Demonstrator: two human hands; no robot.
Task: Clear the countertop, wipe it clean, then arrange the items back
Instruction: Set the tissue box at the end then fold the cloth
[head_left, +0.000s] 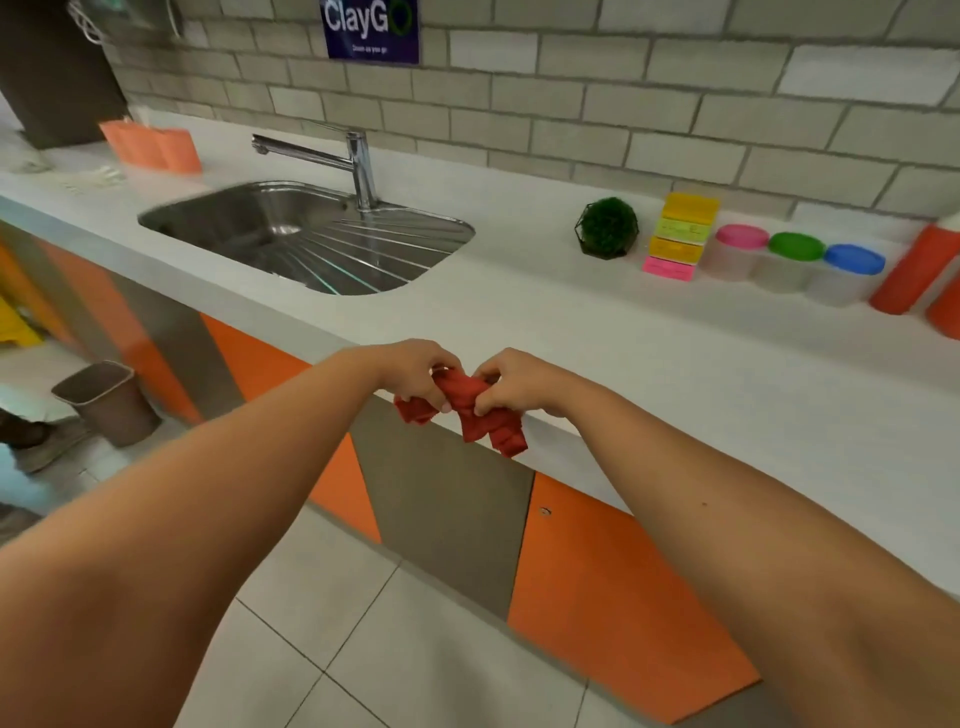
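Both hands hold a crumpled red cloth (470, 405) at the white tabletop's (623, 338) front edge: left hand (415, 374) and right hand (511, 384) fingers are pinched on it, its ends dangling below the edge.

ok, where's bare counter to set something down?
Bare: countertop between sink and plant ball, plus the front stretch right of the right hand gripping the red cloth. Crowded: back row, stacked boxes, three lidded jars, orange bottles.
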